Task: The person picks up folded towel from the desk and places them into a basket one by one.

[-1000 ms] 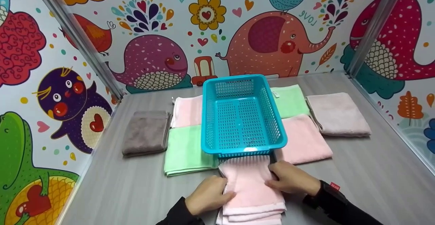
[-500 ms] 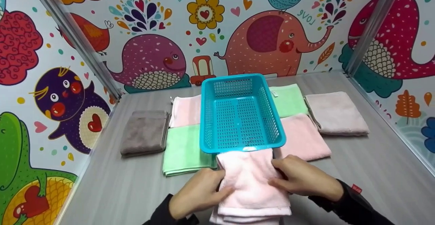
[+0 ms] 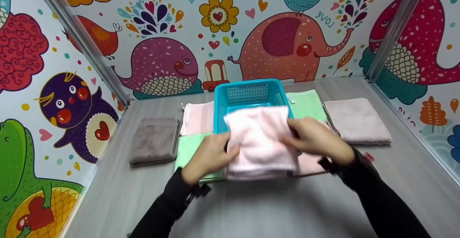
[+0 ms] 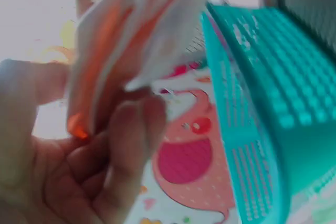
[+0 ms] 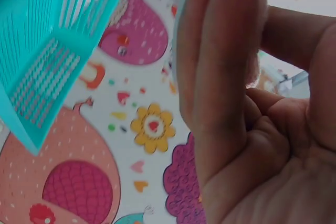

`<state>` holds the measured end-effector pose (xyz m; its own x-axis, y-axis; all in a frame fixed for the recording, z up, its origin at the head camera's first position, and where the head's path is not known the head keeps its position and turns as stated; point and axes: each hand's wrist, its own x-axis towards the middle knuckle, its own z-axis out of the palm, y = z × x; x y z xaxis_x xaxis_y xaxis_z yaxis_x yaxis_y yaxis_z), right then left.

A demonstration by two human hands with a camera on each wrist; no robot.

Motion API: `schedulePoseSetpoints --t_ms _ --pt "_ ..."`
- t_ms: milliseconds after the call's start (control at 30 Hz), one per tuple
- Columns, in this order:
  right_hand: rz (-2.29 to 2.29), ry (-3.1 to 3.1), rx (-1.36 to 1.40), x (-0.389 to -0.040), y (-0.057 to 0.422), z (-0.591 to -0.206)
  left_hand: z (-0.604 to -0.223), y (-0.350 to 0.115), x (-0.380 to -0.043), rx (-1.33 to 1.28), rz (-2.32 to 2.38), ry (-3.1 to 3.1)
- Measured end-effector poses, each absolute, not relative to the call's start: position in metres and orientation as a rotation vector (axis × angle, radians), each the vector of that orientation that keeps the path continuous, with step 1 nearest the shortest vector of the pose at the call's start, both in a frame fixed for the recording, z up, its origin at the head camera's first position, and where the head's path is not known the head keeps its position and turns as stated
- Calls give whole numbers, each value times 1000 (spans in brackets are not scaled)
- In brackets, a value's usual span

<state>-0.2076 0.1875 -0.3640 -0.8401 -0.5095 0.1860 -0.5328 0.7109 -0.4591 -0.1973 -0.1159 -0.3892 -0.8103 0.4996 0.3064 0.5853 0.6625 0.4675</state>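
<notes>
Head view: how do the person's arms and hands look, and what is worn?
The left sleeve and right sleeve are black, ending near the wrists. Dark fittings show at each wrist; a small red tag, blurred, is at the right one. The left hand and right hand wear no gloves.

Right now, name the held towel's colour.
The held towel is pale pink, clearest in the head view.

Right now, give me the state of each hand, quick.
Left hand: closed, gripping the left side of a folded pink towel.
Right hand: closed, gripping the right side of the same towel.
</notes>
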Motion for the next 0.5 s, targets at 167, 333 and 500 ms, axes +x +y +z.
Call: schedulePoseSetpoints --t_ms 167,333,500 --pt "838 -2849 770 -252 181 -356 -387 -112 -244 -754 -846 -2783" --pt "861 -2819 701 -291 179 -355 -384 -108 -287 -648 -783 -2805" --pt "861 -2863 601 -324 171 -357 -384 -103 -318 -548 -706 -2869"
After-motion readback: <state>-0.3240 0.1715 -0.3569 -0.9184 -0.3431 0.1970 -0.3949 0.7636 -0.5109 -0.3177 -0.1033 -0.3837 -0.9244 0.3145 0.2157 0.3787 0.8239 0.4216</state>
